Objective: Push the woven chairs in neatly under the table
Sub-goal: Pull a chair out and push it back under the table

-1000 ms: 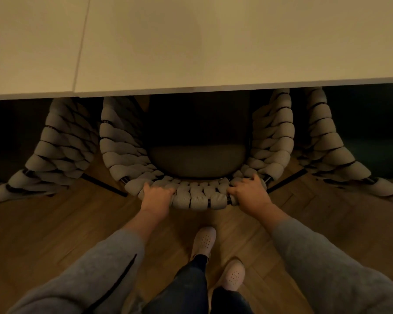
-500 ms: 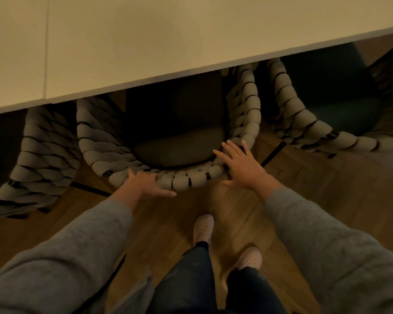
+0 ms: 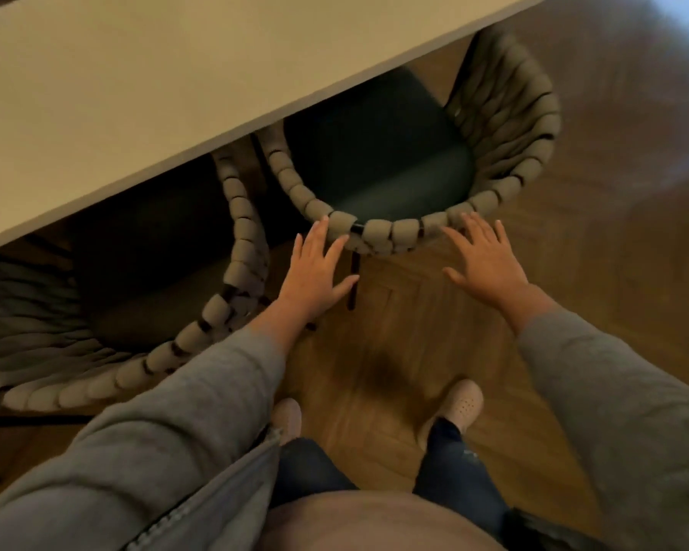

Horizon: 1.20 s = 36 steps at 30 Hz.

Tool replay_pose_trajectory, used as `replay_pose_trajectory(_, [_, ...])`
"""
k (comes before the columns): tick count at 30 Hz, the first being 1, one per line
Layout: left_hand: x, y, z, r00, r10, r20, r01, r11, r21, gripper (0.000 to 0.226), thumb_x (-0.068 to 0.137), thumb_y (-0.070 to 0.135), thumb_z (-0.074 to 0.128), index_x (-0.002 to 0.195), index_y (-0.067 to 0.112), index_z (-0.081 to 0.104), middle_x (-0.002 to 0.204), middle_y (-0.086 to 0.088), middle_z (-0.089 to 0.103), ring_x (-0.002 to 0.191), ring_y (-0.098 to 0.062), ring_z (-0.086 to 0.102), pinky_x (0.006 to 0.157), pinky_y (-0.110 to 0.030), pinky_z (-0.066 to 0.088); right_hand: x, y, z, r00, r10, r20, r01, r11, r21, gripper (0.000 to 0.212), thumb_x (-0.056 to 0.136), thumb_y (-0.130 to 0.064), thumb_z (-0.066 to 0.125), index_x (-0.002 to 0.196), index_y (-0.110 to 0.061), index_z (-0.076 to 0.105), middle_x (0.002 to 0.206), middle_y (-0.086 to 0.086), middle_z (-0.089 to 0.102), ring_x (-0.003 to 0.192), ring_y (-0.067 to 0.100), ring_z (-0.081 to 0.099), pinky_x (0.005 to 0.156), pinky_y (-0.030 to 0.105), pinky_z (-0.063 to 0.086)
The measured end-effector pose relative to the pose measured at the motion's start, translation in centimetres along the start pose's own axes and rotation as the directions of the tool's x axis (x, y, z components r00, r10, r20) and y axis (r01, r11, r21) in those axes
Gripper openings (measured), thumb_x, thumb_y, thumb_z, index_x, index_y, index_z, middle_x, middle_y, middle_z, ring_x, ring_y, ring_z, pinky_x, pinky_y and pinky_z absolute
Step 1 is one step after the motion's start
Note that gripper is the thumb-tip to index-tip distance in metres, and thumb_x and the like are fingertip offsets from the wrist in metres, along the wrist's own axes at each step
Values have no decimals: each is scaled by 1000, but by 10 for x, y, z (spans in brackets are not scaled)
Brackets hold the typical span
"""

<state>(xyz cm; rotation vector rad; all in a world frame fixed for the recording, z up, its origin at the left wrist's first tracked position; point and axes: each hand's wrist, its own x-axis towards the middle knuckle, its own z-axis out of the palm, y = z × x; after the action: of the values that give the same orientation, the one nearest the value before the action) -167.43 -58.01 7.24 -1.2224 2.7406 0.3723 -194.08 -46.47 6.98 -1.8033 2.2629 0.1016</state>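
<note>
A pale cream flat-topped table fills the upper left. At the table's near corner stands a grey rope-woven tub chair with a dark green seat cushion. Its front is tucked under the table edge and its curved back is out over the brown herringbone wood floor. A second grey rope-woven chair sits further left along the same table edge, its seat in shadow beneath the top.

The left hand is flat, fingers straight and spread, grasping nothing, its fingertips meeting the corner chair's back rim. The right hand is equally flat and spread, with its fingertips at that same rim. Pale perforated shoes stand well back from the table.
</note>
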Motion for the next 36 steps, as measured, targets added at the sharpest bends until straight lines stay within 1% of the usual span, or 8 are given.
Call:
replay_pose_trajectory(8, [113,196,8,999,-26,33,27,999,-20,63,93,57,46,145,22,37,162,-11,-8,149,-28,-9,118,-48,-4,-7,195,-49,997,-12,80,16,998,-58,80,90,-50,57,153,-23,16,161,13,8,149,28,1,120,50,3])
replay_pose_trajectory(13, [180,246,-1,996,-20,86,19,1000,17,63,95,59,39,147,24,36,162,-9,-5,148,-28,-10,118,-51,-6,27,265,-56,996,-23,89,27,998,-49,83,88,-51,58,154,-24,14,161,13,8,149,27,1,120,50,4])
replay_pose_trajectory(17, [240,268,-14,987,41,153,-58,993,105,61,96,62,32,145,26,41,162,-3,12,149,-26,-6,114,-58,-11,81,309,-63,993,-49,112,56,997,-59,84,88,-51,58,154,-25,12,161,13,8,149,27,1,120,50,5])
replay_pose_trajectory(19, [274,275,-21,977,85,197,-115,982,147,62,97,61,29,147,26,38,161,-2,16,149,-25,-4,114,-61,-11,118,326,-67,990,-70,125,80,994,-78,85,88,-51,59,154,-26,12,161,12,8,149,27,2,120,50,5])
replay_pose_trajectory(21, [321,279,-28,977,76,200,-108,982,154,65,96,62,28,150,25,31,161,-1,16,149,-25,-2,114,-61,-11,164,347,-78,988,-79,135,89,993,-74,86,87,-51,60,154,-26,12,161,12,8,149,27,2,120,49,5])
replay_pose_trajectory(25, [400,283,-41,991,-50,124,33,991,133,71,94,65,29,153,25,23,162,-3,14,149,-25,-2,113,-58,-12,236,375,-105,980,-130,152,147,983,-110,86,88,-50,59,155,-26,10,161,11,7,149,25,2,120,49,5])
replay_pose_trajectory(32, [515,290,-73,977,-211,-12,211,966,151,75,95,64,32,155,24,11,162,-12,-2,149,-29,-7,115,-58,-7,356,434,-156,954,-213,211,245,959,-141,84,90,-49,56,154,-27,7,162,10,6,149,25,0,120,49,4])
replay_pose_trajectory(36, [580,294,-84,956,-293,-8,290,943,162,76,95,63,32,155,23,5,162,-12,-4,149,-31,-6,115,-57,-5,437,469,-185,936,-280,212,315,936,-156,83,90,-46,58,154,-27,9,162,10,8,149,25,2,119,49,4])
